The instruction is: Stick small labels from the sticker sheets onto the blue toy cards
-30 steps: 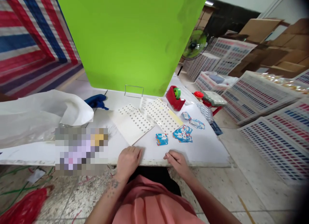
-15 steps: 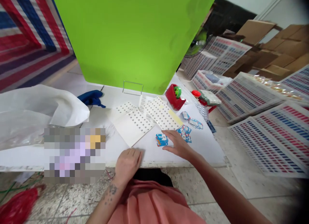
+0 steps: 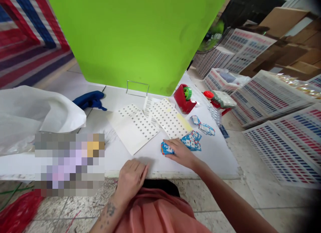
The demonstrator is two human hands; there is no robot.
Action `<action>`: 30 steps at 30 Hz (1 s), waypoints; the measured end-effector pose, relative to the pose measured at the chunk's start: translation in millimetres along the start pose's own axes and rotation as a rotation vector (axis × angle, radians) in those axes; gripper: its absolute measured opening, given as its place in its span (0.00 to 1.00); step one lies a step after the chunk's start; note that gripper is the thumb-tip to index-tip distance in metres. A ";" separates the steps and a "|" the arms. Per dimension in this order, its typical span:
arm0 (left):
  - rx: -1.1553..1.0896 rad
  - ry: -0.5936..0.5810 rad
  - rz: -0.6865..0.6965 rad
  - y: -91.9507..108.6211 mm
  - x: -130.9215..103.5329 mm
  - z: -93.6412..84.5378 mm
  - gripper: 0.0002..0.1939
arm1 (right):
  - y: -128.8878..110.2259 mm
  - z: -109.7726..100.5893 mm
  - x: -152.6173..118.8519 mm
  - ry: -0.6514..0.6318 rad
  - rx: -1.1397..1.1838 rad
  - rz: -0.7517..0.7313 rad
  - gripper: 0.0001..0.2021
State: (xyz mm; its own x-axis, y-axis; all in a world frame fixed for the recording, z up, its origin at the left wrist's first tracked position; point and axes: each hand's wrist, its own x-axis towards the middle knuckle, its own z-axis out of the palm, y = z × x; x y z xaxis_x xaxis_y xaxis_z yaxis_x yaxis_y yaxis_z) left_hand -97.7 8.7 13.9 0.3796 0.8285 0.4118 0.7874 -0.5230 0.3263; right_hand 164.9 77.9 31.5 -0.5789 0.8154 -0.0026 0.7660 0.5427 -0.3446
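My right hand [image 3: 181, 153] lies over a small stack of blue printed cards [image 3: 164, 148], fingers on its upper edge and thumb at the lower one. Part of the stack is hidden under the fingers. Just beyond that hand, more blue cards [image 3: 195, 138] lie fanned in a loose pile. My left hand [image 3: 132, 175] rests palm down at the table's front edge, fingers curled together, with nothing seen in it. White sheets of small dark square stickers [image 3: 142, 123] lie ahead of both hands, with another such sheet [image 3: 170, 118] overlapping on the right.
A red tape dispenser [image 3: 185, 99] stands behind the cards. A green board [image 3: 135, 42] rises at the back, with a wire stand [image 3: 137, 88] before it. To the left are a blue tool [image 3: 89, 99], a white plastic bag [image 3: 37, 109] and a blurred-out object [image 3: 71, 161]. Plastic crates [image 3: 288, 142] stand right.
My right hand has moved slightly left and closed over the card stack, covering more of it. My left hand stays at the table edge. The view has shifted slightly.
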 end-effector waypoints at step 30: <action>0.312 -0.046 -0.185 -47.0 110.2 20.1 0.15 | -12.6 -5.6 17.9 0.183 0.061 -0.065 0.28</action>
State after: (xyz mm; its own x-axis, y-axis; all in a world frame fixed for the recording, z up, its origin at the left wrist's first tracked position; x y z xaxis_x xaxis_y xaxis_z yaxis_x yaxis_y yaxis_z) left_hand -83.1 128.6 26.7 0.2323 0.9152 0.3292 0.9525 -0.2827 0.1137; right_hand 146.5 86.8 41.0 -0.5615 0.8054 0.1900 0.7072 0.5863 -0.3951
